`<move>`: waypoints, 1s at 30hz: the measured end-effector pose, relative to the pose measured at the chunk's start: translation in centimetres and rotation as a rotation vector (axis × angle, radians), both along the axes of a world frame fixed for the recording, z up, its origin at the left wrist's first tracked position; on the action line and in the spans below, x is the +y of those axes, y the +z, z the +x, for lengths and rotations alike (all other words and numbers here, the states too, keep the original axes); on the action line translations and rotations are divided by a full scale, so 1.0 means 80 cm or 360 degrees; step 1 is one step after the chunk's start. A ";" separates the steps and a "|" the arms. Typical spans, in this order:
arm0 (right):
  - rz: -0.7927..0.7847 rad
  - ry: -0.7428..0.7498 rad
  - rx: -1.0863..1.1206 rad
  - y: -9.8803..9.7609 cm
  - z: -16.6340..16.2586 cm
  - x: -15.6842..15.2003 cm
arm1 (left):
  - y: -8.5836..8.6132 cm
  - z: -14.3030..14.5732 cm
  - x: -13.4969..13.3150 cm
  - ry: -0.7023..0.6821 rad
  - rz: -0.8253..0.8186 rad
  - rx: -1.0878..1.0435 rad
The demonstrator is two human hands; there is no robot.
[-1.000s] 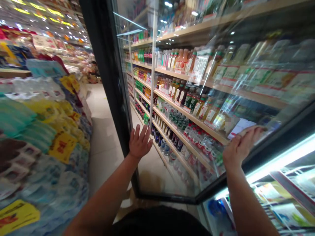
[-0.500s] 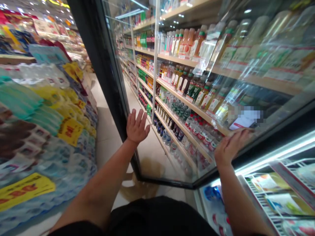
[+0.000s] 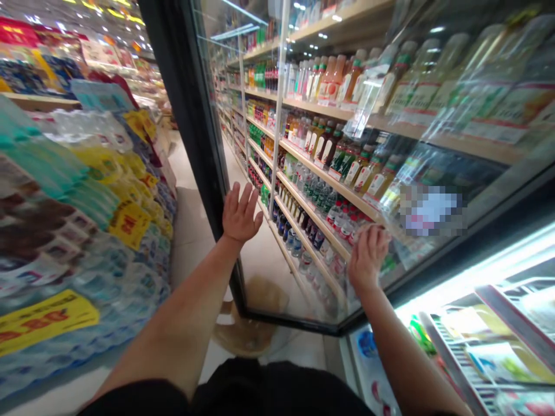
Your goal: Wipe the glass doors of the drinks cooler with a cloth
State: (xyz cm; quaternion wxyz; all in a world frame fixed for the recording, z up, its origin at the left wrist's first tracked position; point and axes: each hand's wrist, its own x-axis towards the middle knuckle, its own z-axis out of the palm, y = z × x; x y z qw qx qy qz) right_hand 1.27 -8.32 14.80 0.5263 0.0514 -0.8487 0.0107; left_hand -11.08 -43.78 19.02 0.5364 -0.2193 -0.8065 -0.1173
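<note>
My left hand [image 3: 241,212] lies spread, palm against the glass door [image 3: 277,289], close to its black frame [image 3: 197,115]. My right hand [image 3: 367,257] touches the lower right part of the same glass, fingers close together and slightly bent. No held thing shows in it; its palm side is hidden. The door stands swung out from a lit cooler. Seen through or mirrored in the glass are shelves with rows of bottled drinks [image 3: 336,150]. A pale blurred patch [image 3: 429,211] shows on the glass right of my right hand.
Stacked bottle packs [image 3: 87,248] with yellow price signs [image 3: 47,320] stand on the left, beside a tiled aisle [image 3: 191,225]. At lower right, cooler racks [image 3: 485,346] hold packaged drinks under a bright light strip [image 3: 485,274].
My right hand has moved left across the glass, away from the lower door frame, and its fingers point more upward. My left hand stays at the same spot on the door.
</note>
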 end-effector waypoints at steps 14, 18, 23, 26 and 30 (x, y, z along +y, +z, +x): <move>-0.0030 0.0145 0.0090 0.005 -0.029 -0.080 | 0.005 0.008 0.000 -0.0008 -0.0057 0.0160; 0.0418 0.0721 -0.0226 -0.086 -0.026 -0.142 | 0.010 0.011 0.002 0.0019 -0.0112 0.0315; 0.0563 0.0876 -0.0339 -0.087 -0.041 -0.158 | 0.017 0.012 0.006 0.0042 -0.0156 0.0428; 0.0350 0.0682 -0.0323 -0.064 -0.064 -0.164 | 0.016 0.011 0.005 0.0028 -0.0134 0.0384; 0.0454 0.0926 -0.0360 -0.111 -0.064 -0.184 | 0.011 0.007 0.002 0.0018 -0.0117 0.0297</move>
